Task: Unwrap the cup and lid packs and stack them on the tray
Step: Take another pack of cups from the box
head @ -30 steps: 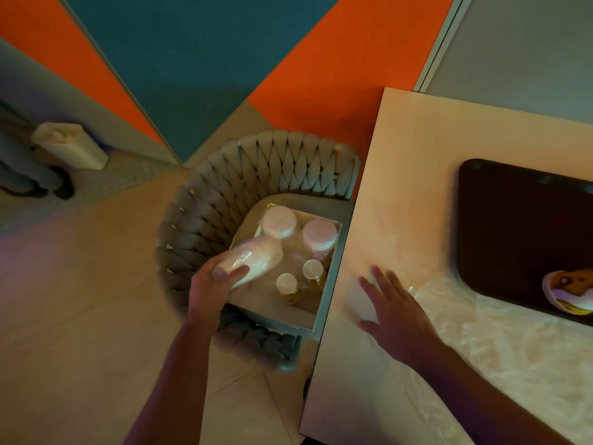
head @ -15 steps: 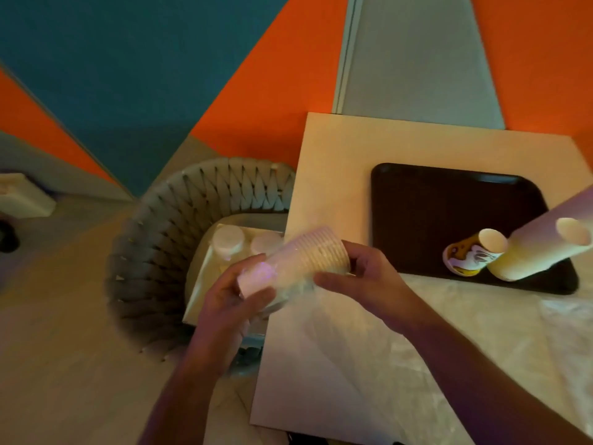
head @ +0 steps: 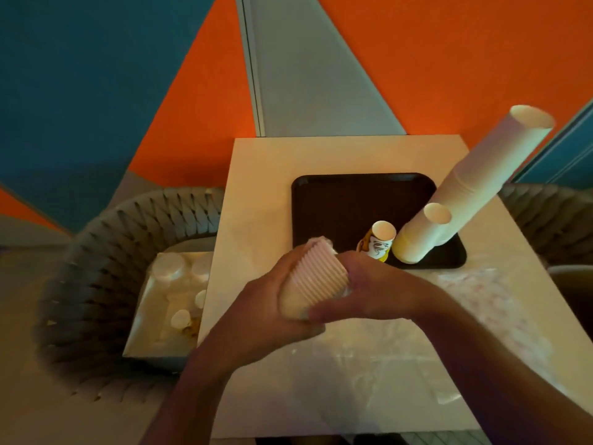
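my left hand (head: 256,303) and right hand (head: 378,290) both grip the wrapped lid pack (head: 313,284) above the table's near edge, just short of the tray (head: 353,200); unwrapping in hand, next judged: tear the film.

Looks like a café or snack place: bright orange and blue wall (head: 449,59), small pale table (head: 256,194) with woven chairs (head: 106,252), dark serving tray (head: 337,200), tall stacks of paper cups (head: 475,187).
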Tool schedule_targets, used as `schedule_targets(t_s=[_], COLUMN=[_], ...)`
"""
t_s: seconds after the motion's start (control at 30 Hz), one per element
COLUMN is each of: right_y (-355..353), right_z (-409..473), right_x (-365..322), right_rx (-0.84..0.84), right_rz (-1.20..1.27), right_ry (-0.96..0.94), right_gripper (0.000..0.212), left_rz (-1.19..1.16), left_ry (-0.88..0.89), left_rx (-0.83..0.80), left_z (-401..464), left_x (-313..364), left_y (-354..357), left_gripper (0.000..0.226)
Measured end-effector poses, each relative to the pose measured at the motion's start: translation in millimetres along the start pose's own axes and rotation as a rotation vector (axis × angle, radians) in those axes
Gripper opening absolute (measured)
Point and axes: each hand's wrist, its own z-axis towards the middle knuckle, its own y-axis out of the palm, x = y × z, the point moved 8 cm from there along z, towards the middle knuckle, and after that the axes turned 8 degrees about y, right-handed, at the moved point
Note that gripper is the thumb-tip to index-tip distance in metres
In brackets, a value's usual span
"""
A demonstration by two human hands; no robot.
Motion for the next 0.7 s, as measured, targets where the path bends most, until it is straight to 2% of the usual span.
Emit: schedule_targets(t_s=[0.1,0.17,0.23,0.33,0.47,0.53,0.63,0.7], right_y=[-16,-27,-40,-54,-69,-76,-85,-88], right_z=[-13,-21,-29,-39,-49,-55,-65,-69], right_x=[9,14,23,44,72,82,85,84], right_rx=[0.026,0.015,0.023,-0.006,-0.024,-0.045,-0.064,-0.103], right_rz=[0.009,0.079,0.184,0.363,0.676,0.829,0.952,0.946], right_ry=[0.043,0.066,0.116,0.198,0.255,0.230,0.161,0.121], right_gripper=[0.027,0.020,0.016,0.028,0.032,0.034,0.025,0.039], left_rz=[0.155,0.209,0.301,0.450,0.522,0.545,0.538,0.553], left_ry=[0.077,0.125,0.179,0.225,0.237,0.235,0.210,0.195], left_rx=[0.078,0.115,0.113,0.109,0.115,0.127,0.165,0.180], left_z=[14,19,24,34,43,46,51,53], left_x=[21,32,42,52,56,55,52,51], left_y=[18,29,41,58,77,82,84,86], left_gripper=[0.103,0.103,0.103,0.105,0.105,0.106,0.109,0.109])
